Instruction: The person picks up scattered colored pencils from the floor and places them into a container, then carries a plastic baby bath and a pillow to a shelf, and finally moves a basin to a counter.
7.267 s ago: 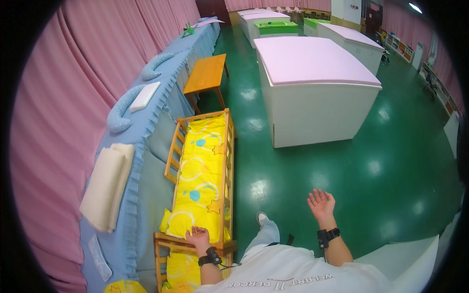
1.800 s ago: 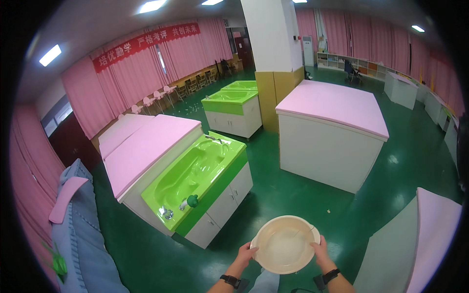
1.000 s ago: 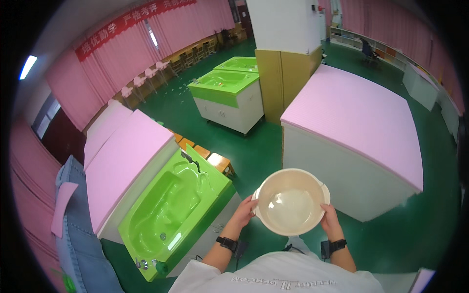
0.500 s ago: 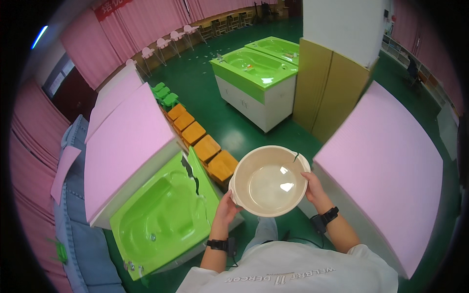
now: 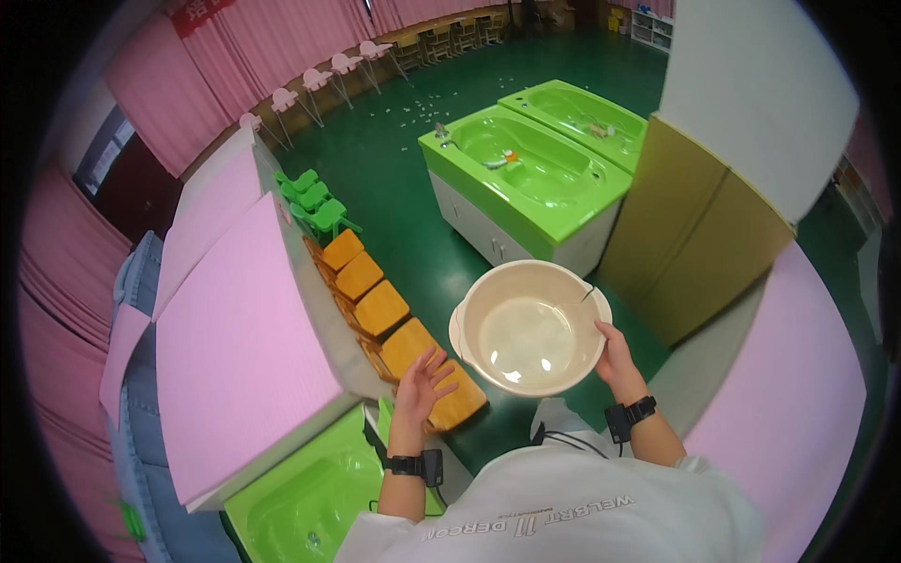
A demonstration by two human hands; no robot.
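A round cream plastic basin (image 5: 531, 330) is held out in front of my body; its rim has a dark notch or crack at the far right. My right hand (image 5: 617, 359) grips the basin's right edge, fingers partly hidden by the rim. My left hand (image 5: 422, 387) is off the basin, fingers spread, just left of its left handle and above the wooden chairs. Through the basin's bottom I see pale glare spots; whether it holds water I cannot tell.
Wooden chairs (image 5: 383, 307) stand in a row to the left, with small green chairs (image 5: 324, 214) beyond. Green baby tubs (image 5: 535, 155) on white cabinets are ahead; another green tub (image 5: 300, 511) is near left. Pink-topped units (image 5: 239, 357) flank both sides. A tan-clad pillar (image 5: 699, 220) stands right.
My left hand has let go of the basin and opened beside it. The view has shifted forward, bringing the far tubs and the pillar closer, while my right hand keeps its hold.
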